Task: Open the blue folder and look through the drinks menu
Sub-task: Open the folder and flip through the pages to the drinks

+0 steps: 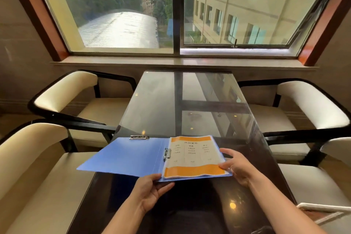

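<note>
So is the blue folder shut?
No, the blue folder lies open, with its cover spread out to the left and the orange-and-white menu page showing on the right.

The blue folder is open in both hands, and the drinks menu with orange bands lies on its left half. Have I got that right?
Not quite. The head view shows the drinks menu with its orange bands on the right half of the open blue folder, not the left. The left hand and right hand do both hold the folder.
</note>
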A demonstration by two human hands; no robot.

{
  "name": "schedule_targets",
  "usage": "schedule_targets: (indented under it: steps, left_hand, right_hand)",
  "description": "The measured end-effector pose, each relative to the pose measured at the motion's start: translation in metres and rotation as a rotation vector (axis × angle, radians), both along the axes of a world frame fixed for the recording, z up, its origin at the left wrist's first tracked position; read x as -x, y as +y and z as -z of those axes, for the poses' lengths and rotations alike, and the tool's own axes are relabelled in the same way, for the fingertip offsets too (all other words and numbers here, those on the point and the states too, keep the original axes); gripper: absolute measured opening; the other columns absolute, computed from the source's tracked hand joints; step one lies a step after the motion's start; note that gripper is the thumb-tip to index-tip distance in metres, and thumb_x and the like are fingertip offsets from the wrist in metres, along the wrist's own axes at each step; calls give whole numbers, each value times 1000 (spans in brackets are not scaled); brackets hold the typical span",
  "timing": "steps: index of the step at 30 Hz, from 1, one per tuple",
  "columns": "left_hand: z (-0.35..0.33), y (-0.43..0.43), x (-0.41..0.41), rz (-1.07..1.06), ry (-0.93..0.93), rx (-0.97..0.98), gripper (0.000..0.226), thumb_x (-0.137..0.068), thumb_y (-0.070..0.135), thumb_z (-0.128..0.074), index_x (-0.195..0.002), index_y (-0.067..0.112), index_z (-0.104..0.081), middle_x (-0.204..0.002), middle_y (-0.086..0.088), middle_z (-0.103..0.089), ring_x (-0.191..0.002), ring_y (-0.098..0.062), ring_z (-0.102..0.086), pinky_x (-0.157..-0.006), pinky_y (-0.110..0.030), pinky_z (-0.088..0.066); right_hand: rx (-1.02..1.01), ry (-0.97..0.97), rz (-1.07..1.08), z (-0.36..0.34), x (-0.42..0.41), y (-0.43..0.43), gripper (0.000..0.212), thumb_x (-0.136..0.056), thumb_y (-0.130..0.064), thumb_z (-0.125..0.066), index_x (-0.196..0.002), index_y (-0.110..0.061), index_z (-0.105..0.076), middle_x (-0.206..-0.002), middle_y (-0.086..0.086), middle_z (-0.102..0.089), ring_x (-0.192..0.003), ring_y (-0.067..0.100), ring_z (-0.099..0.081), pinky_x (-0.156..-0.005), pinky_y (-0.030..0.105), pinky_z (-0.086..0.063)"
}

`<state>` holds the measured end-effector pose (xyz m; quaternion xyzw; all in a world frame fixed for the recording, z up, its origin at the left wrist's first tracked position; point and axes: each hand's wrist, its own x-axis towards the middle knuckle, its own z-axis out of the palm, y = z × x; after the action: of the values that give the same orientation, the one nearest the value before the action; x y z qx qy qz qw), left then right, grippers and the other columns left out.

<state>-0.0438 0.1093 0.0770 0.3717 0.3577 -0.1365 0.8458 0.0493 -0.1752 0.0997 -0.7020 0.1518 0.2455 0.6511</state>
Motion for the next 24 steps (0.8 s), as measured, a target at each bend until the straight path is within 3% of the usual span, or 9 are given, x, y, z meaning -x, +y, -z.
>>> schedule_targets:
  steps: [6, 9, 12, 20, 22, 24]
  left_hand:
    - [6, -7, 2, -66, -9, -41, 16, -97, -13, -41, -97, -25, -52, -101, -36, -63, -66, -46, -74, -49, -43, -62]
    - [8, -6, 4, -95, -56, -28, 22, -98, -9, -44, -97, -26, -58, -99, -38, -69, -75, -45, -75, -54, -43, -63]
    - [4, -5, 3, -69, -100, -34, 25, -100, -2, -45, -101, -19, -64, -97, -32, -74, -88, -44, -75, -61, -45, -64]
    - [-15, -4, -8, -31, -146, -62, 30, -105, 7, -41, -114, -14, -61, -101, -27, -76, -93, -41, -75, -66, -45, -64]
    - [-17, -3, -10, -44, -150, -49, 30, -105, 8, -41, -116, -13, -60, -103, -27, -75, -94, -41, -74, -65, -45, -64]
    - [-19, -3, -11, -59, -151, -22, 30, -105, 8, -40, -116, -13, -60, -106, -28, -74, -95, -42, -74, -66, -46, -65]
  right_hand:
    - [85, -100, 22, -1, 1, 7, 73, -77, 25, -64, -142, -8, -52, -130, 15, -57, -101, 24, -63, -79, 34, -58]
    - [85, -151, 40, -2, 1, 7, 75, -78, 21, -67, -144, -10, -50, -129, 14, -59, -109, 28, -63, -86, 39, -58]
    - [113, -203, 54, -3, 2, 9, 71, -81, 10, -73, -143, -16, -51, -115, 4, -61, -104, 23, -65, -83, 38, -60]
    - [-28, -188, 149, -7, -6, 14, 36, -93, -17, -68, -128, -15, -64, -126, 7, -64, -99, 11, -60, -76, 28, -48]
    - [-118, -141, 158, -11, -7, 11, 32, -95, -8, -64, -125, -15, -64, -125, 9, -66, -99, 13, -62, -74, 31, -52]
    - [-204, -108, 160, -14, -9, 7, 41, -92, 8, -57, -126, -14, -63, -125, 13, -64, -106, 26, -64, -77, 38, -57]
